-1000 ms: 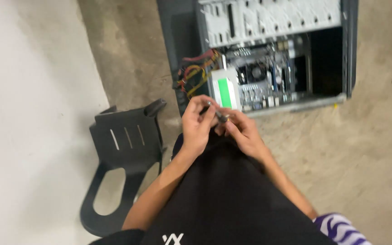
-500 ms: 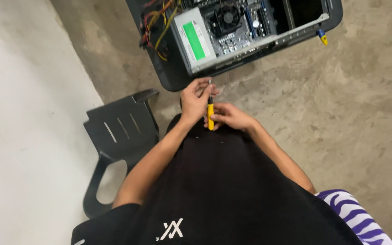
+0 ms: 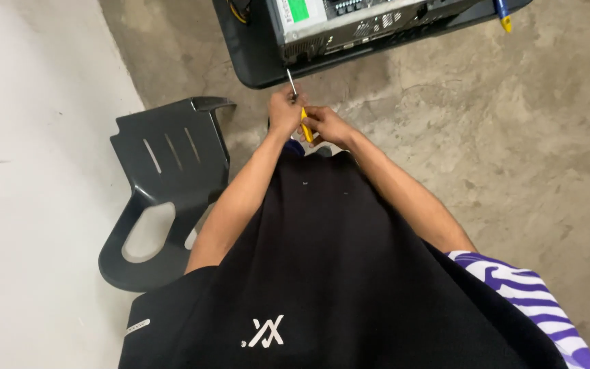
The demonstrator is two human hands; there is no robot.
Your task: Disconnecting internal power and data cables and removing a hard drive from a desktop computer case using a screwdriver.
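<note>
Both my hands meet in front of my black shirt, just below the edge of a dark table (image 3: 254,65). My left hand (image 3: 285,109) and my right hand (image 3: 326,125) together grip a screwdriver (image 3: 300,109) with a yellow handle, its thin metal shaft pointing up toward the table edge. An open computer case (image 3: 349,20) lies on the table above my hands, showing a grey metal side, boards and a unit with a green label. The screwdriver tip is close to the table edge, apart from the case.
A black plastic chair (image 3: 165,178) lies tipped over on the concrete floor to my left, by a white wall (image 3: 29,171). A blue and yellow pen-like tool (image 3: 503,14) rests at the table's right edge. A purple-striped cloth (image 3: 534,301) is at the lower right.
The view has tilted down, so the case slid to the top edge. My hands stayed together and the yellow-handled screwdriver now shows plainly between them, shaft pointing up.
</note>
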